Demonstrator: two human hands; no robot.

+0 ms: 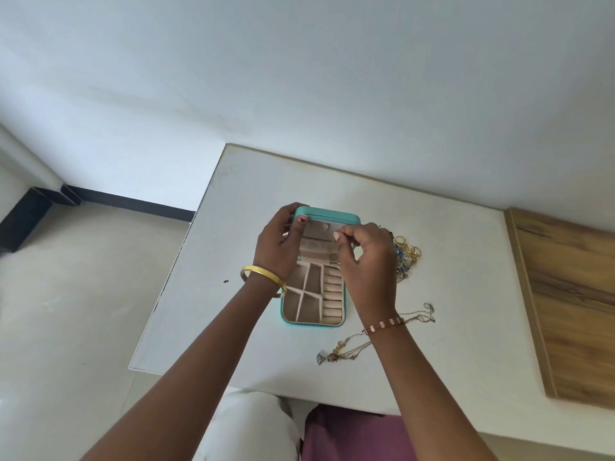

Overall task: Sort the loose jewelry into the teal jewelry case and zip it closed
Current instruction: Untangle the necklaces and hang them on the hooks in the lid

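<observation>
No text, label, brand, number or sign can be read anywhere in this view.

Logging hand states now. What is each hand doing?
Left hand: grips the upright lid of the teal jewelry case.
Right hand: fingertips pinched at the lid's lining; what they pinch cannot be told.
</observation>
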